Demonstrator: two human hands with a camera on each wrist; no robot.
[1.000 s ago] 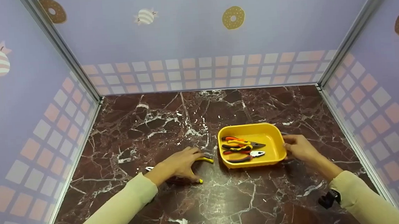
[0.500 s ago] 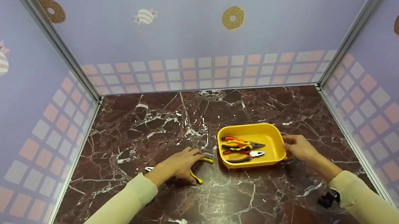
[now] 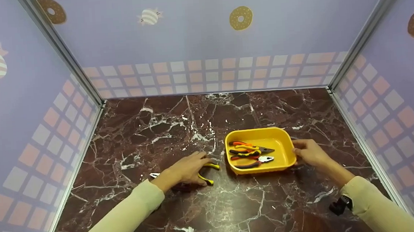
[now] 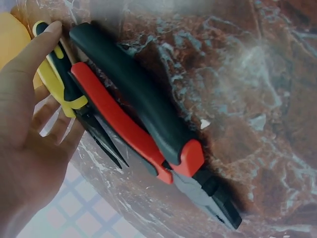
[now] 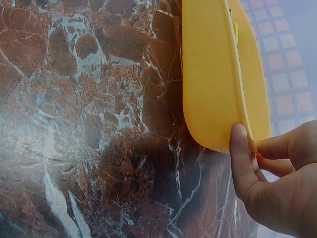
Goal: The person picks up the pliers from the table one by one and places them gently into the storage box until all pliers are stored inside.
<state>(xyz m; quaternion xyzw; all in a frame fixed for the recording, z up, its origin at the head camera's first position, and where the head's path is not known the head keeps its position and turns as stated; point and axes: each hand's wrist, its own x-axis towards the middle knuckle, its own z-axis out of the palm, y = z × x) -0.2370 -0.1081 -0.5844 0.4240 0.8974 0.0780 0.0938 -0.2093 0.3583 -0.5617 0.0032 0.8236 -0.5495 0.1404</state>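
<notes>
My left hand point(image 3: 196, 167) lies on the marble table and grips yellow-and-black pliers point(image 3: 208, 174), whose two handle ends stick out to the right of the fingers. In the left wrist view, the left hand point(image 4: 34, 114) has its forefinger along the yellow-and-black pliers point(image 4: 57, 82), with other fingers curled behind them. Larger red-and-black pliers point(image 4: 143, 124) lie flat beside them. My right hand point(image 3: 300, 151) pinches the right rim of a yellow tray point(image 3: 283, 136) that holds several pliers point(image 3: 251, 153). In the right wrist view, the right hand point(image 5: 255, 153) has its thumb on the outside wall of the yellow tray point(image 5: 213, 74).
The dark red marble table point(image 3: 178, 121) is walled on three sides by lilac panels point(image 3: 201, 32). A small pale metal tip point(image 3: 154, 175) shows just left of my left wrist. A black strap device point(image 3: 339, 205) sits on my right sleeve.
The lower yellow handle under my left hand has shifted slightly up and to the right as the fingers drew in. The right hand and the tray have stayed put.
</notes>
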